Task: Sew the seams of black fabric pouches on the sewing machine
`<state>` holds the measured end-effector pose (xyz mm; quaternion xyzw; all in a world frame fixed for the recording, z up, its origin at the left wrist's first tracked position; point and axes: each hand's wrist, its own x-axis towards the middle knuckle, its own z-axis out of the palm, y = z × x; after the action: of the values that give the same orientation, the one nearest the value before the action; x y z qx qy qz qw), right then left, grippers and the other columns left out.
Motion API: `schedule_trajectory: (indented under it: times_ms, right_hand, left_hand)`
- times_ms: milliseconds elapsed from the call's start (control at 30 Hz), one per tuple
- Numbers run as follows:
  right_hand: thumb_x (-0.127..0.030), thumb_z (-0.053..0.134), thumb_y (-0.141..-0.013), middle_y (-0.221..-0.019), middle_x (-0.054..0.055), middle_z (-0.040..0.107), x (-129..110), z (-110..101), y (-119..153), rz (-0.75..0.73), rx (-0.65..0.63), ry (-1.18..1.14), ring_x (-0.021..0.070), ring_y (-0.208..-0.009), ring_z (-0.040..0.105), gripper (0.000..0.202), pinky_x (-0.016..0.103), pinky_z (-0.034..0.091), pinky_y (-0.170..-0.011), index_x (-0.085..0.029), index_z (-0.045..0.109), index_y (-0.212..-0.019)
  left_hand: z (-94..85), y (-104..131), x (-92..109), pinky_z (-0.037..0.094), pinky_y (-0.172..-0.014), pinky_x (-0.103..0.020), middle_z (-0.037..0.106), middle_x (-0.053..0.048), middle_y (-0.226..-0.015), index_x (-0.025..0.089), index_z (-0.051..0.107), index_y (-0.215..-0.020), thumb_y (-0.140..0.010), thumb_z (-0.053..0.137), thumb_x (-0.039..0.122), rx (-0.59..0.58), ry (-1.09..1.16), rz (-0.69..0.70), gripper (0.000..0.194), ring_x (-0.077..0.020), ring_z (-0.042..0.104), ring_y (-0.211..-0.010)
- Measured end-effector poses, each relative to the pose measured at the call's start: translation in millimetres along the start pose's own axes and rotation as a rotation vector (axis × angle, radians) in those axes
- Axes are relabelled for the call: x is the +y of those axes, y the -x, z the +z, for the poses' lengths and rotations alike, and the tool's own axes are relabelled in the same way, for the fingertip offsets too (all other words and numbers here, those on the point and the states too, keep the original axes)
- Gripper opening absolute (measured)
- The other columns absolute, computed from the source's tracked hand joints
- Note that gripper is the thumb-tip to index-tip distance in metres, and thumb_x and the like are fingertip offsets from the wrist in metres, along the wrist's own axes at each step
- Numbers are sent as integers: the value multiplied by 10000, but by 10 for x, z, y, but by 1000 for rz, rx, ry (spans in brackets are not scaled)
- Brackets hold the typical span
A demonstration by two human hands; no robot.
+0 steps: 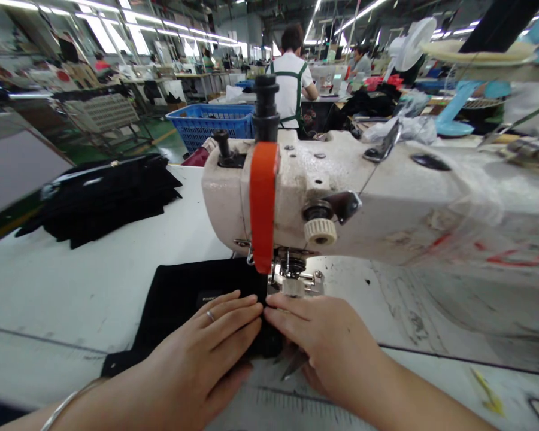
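Observation:
A black fabric piece (179, 299) with a small dark label lies on the white sewing machine table, its right edge by the presser foot (293, 287). My left hand (220, 341), wearing a ring, rests on the fabric with fingers stretched out. Close to the needle area, my right hand (327, 335) presses its fingertips at the fabric's edge. Pointed metal blades of what look like scissors (295, 364) stick out from beneath its palm; their handles are hidden. The sewing machine (368, 203) has an orange cover (263, 206) just above my fingers.
A stack of black fabric pieces (112, 194) lies at the table's left. Behind the machine stand a blue basket (211, 123) and a seated co-worker (290, 81). A white fan (413, 45) is at the back right, and a yellow scrap (487, 392) lies at the front right.

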<state>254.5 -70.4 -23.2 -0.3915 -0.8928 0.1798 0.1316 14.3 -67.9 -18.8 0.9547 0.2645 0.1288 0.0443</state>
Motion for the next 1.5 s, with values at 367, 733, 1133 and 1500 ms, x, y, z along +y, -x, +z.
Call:
schedule_trajectory:
  times_ms: [367,733,1133,1500]
  right_hand:
    - [-102,498,-656,-1335,91,615,-14,27,-87,170,-41,116,273,-915,701,664,428,586,-748,-212,588,-1305]
    - [-97,510,-699,-1105,89,689,-41,75,-181,255,-23,264,230,-739,678,553,322,512,-595,-211,614,-1231]
    - [-165,532,-844,-1084,99,659,52,-44,-84,407,230,328,210,-687,653,173,304,459,-550,-195,633,-982]
    - [-107,593,-795,-988,63,711,13,70,-106,94,274,226,203,-720,647,235,302,478,-611,-204,667,-997]
  left_hand:
    - [-62,-179,-311,449,-1112,-409,652,-130,-1289,113,597,-1243,-897,515,160,61,88,63,359,-225,583,-1240]
    - [-27,-381,-549,498,-1046,-392,688,-136,-1139,111,660,-1132,-913,541,237,110,96,78,279,-244,620,-1142]
    - [-114,-323,-935,545,-948,-338,684,-123,-1120,155,665,-1177,-1032,438,266,127,89,128,291,-198,648,-1041]
    - [55,-356,-540,537,-916,-304,725,-61,-1011,143,673,-1071,-1060,346,247,236,80,155,343,-169,656,-955]
